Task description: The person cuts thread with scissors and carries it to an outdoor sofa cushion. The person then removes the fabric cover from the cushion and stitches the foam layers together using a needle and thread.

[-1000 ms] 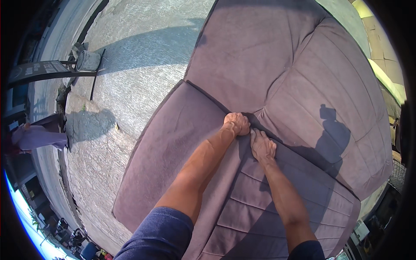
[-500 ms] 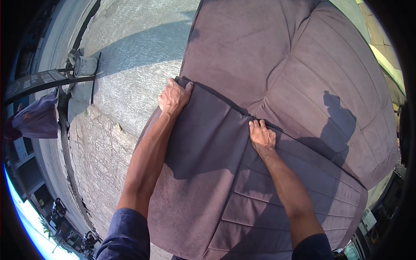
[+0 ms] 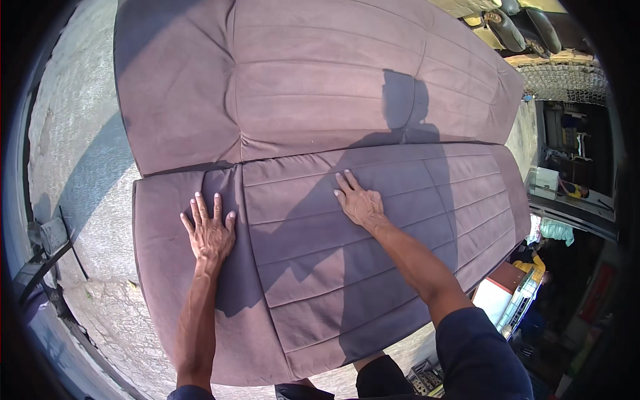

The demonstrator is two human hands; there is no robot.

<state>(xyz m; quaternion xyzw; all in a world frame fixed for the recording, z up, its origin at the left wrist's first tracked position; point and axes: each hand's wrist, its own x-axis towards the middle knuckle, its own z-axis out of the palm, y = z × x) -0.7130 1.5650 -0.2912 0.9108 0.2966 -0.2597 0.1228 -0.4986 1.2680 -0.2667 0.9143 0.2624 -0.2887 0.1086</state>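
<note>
Sofa (image 3: 177,127) in purplish-brown cloth is lying right before the person on rough pavement (image 3: 93,260); its seat (image 3: 303,300) is sitting nearest, and its backrest (image 3: 313,47) is extending beyond a narrow gap.

The left hand (image 3: 210,233) is resting with fingers spread on the plain side panel, just beside the long seam; the right hand (image 3: 360,203) is leaning palm-down on the ribbed panel. Both are released, gripping nothing.

The step in hand is seemingly smoothing the cloth flat. Puckers (image 3: 227,179) are showing near the gap, so the next move is probably calling for a firm outward stroke or a tuck there.

The seat's left edge is running close by the left hand, with pavement opening past it. On the right, a white box (image 3: 493,300) is standing near the edge, leaving less room; the front edge is curving just before the person's legs (image 3: 383,377).
</note>
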